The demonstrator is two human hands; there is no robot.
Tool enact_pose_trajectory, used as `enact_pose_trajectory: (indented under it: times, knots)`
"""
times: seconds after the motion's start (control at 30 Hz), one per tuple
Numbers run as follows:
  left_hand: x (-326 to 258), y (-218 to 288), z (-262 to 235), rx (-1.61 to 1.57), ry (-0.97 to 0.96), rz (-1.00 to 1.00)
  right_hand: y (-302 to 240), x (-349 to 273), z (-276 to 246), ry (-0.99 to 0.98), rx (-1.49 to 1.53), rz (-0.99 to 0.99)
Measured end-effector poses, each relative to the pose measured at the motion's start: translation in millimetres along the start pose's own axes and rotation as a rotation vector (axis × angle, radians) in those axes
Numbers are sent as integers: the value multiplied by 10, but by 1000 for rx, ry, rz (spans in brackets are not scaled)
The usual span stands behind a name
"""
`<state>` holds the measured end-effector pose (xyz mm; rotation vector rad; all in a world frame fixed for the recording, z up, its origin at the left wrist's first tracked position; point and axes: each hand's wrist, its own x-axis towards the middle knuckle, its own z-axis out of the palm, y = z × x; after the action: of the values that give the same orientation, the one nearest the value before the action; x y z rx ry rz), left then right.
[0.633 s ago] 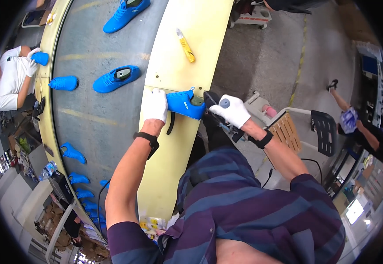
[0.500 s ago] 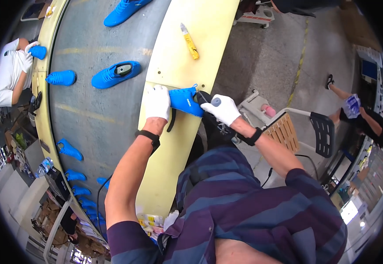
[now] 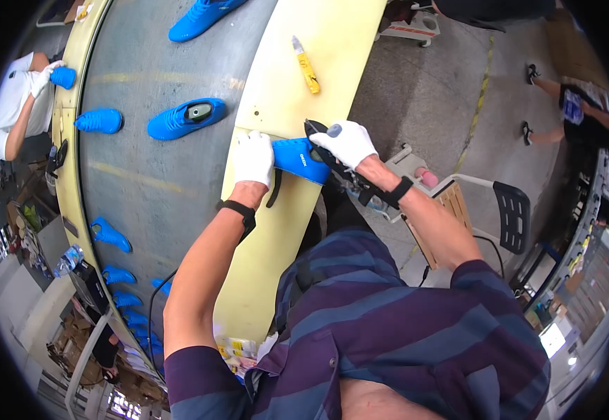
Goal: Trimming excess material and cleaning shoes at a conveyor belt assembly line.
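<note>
In a white glove, my left hand [image 3: 253, 162] is closed around the toe end of a blue shoe [image 3: 297, 162] lying on its side at the yellow bench edge. A short black strap [image 3: 274, 187] hangs beside it. My right hand [image 3: 348, 145], also gloved, grips a tool with a rounded grey handle end [image 3: 334, 130] at the shoe's opening; its working end is hidden. A dark, pointed piece [image 3: 311, 128] shows by the right fingers; I cannot make out what it is.
A yellow utility knife [image 3: 307, 66] lies on the bench [image 3: 248, 294]. Blue shoes, one of them [image 3: 187, 119] close by, stand on the grey belt [image 3: 136, 210] to the left. Across it, a person [image 3: 21, 105] handles a shoe. A chair [image 3: 511, 217] is at right; someone walks beyond.
My right hand has risen slightly, and its tool's handle has moved up and left. The left hand stays on the shoe. The person at far right has moved up in the picture.
</note>
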<state>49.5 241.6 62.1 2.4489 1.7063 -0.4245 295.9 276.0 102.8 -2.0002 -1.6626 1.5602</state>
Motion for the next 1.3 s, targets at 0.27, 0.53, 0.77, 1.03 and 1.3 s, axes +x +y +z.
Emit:
enact_pose_trajectory:
  times: [0.27, 0.53, 0.77, 1.03, 1.3]
  knots:
    - [-25, 8, -102, 21, -80, -17, 246, -393, -303, 145, 71, 1]
    - [-40, -6, 62, 11, 6, -37, 308, -406, 127, -91, -21, 99]
    - [20, 17, 80, -20, 19, -71, 162, -93, 133, 68, -78, -38]
    - [-30, 27, 40, -47, -102, -110, 374, -484, 140, -7, 76, 81]
    - [-23, 55, 187, 44, -4, -97, 50, -273, 111, 25, 82, -22]
